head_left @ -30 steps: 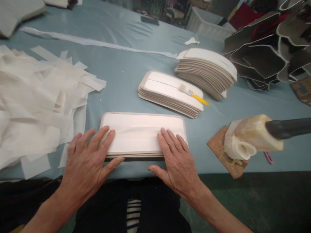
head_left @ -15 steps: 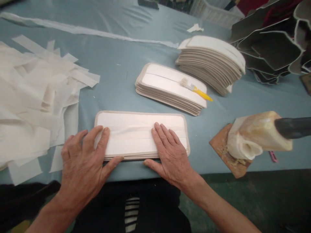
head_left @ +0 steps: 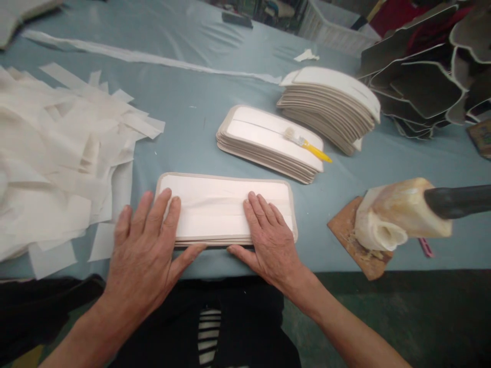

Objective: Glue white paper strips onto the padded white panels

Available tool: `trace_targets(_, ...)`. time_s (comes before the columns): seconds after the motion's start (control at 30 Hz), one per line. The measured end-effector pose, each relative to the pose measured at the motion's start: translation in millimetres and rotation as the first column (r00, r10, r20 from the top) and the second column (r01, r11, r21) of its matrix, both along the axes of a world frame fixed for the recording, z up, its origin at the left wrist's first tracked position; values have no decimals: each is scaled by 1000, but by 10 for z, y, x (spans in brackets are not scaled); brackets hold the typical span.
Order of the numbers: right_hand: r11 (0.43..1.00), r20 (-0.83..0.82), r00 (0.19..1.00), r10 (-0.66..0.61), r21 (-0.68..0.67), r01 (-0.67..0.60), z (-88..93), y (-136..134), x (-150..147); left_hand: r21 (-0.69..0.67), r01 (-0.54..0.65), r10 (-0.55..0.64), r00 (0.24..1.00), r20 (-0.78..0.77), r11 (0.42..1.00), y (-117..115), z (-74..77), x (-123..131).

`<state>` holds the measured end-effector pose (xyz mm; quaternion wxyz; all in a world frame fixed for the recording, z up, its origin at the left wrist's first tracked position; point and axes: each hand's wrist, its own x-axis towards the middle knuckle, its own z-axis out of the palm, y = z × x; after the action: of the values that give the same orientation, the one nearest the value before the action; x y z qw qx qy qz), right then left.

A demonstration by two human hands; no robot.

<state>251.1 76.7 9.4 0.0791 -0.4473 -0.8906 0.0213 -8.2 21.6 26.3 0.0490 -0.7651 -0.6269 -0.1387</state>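
Observation:
A low stack of rounded rectangular panels (head_left: 215,225), white on top with beige edges, lies along the table's near edge. My left hand (head_left: 149,240) rests at its left end, fingers spread and thumb along the front edge. Lying flat over the right part of the top panel is my right hand (head_left: 268,235), its fingers stretched out and the thumb at the front edge. Beyond sits a second stack of similar panels (head_left: 264,145), with a yellow-handled paintbrush (head_left: 309,147) on it. A taller stack of curved panels (head_left: 330,102) stands behind that.
White paper-like strips (head_left: 57,168) form a heap at left. On the right, a glue-crusted container (head_left: 399,209) with a black handle stands on a brown board (head_left: 345,225). Dark curved pieces (head_left: 418,76) and a white plastic basket (head_left: 341,30) occupy the far right.
The view has shifted slightly. My left hand has moved a little right along the panel, its fingers now lying flatter. My right hand stays almost in place on the stack.

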Motion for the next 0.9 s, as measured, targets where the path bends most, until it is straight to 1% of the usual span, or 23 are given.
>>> trace_targets(0.07,1000,-8,1000,5,12,-5,-6,-2,-1,45,92,-91,996,-20,995,-41,13,65)
trace_targets(0.17,999,-28,1000,6,39,-5,-19,-7,-1,72,226,-223,974,-44,971,-73,35,177)
trace_targets(0.23,999,-42,999,3,45,-1,-28,-12,0,64,274,-270,961,-61,960,-55,43,239)
trace_targets(0.33,999,-52,999,8,47,-6,-36,-15,1,43,311,-306,948,-84,950,19,33,301)
trace_targets(0.43,999,-53,999,9,49,-6,-38,-16,-1,37,320,-315,944,-98,947,99,-11,339)
trace_targets(0.6,1000,-39,999,-2,30,3,-37,-18,-10,-7,311,-311,948,-65,950,176,-71,392)
trace_targets(0.73,999,-26,1000,-6,40,7,-32,-20,-14,19,301,-298,950,-95,954,196,-51,393)
trace_targets(0.9,999,-28,1000,0,39,1,-29,-20,-8,30,271,-264,955,-137,962,194,-22,308)
